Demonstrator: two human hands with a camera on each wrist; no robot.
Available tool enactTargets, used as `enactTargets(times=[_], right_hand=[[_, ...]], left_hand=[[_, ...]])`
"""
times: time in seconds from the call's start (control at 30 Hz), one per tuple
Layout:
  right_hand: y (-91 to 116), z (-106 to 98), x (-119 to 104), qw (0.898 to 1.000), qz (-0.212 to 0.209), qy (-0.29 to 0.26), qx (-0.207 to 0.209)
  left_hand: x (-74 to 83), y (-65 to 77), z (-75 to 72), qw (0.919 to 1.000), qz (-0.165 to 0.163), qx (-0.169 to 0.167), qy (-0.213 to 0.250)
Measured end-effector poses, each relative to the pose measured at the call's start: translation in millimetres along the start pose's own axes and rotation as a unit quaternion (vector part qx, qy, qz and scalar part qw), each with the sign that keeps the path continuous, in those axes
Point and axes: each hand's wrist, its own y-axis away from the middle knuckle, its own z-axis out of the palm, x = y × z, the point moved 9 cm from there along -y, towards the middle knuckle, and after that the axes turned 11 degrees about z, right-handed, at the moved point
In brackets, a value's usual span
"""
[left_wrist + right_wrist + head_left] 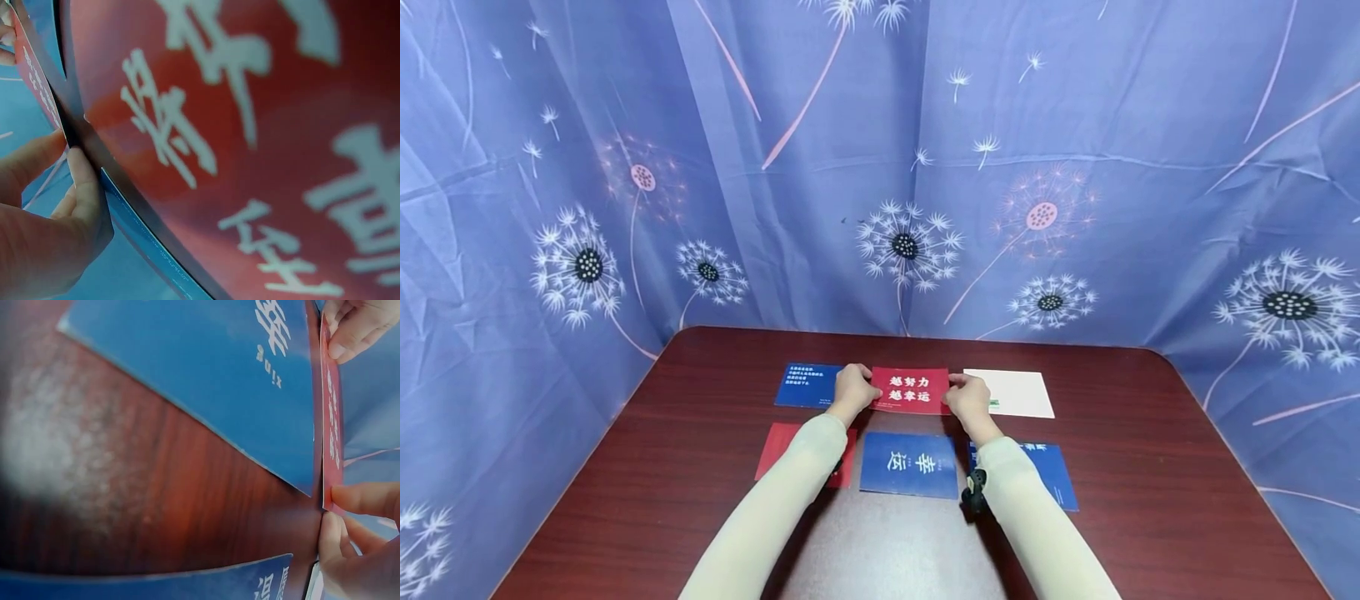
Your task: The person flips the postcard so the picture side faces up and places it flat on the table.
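Observation:
A red card (912, 390) with white characters sits mid-table in the back row, and both hands hold it. My left hand (871, 390) pinches its left edge and my right hand (955, 393) pinches its right edge. The left wrist view shows thumb and finger of the left hand (65, 156) closed on the red card (34, 81), seen nearly edge-on. In the right wrist view the right hand (331, 509) pinches the near corner of the red card (331, 425). I cannot tell whether the card is lifted off the table.
A blue card (805, 385) lies left of the held card and a white card (1011, 393) lies to its right. The front row has a red card (782, 450), a blue card (910, 464) and another blue card (1056, 475), partly under my forearms. The dark wooden table (700, 500) is ringed by blue dandelion-print cloth (880, 167).

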Motion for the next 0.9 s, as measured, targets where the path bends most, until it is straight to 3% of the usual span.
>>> enactTargets(times=[0.5, 0.9], right_hand=[[1.0, 2.8, -1.9, 0.999, 0.003, 0.05, -0.005], [1.6, 2.3, -3.0, 0.999, -0.002, 0.043, -0.011]], left_hand=[[4.2, -0.8, 3.0, 0.9984, 0.025, 0.012, -0.05], [9.1, 0.5, 2.1, 0.9976, 0.025, 0.004, -0.065]])
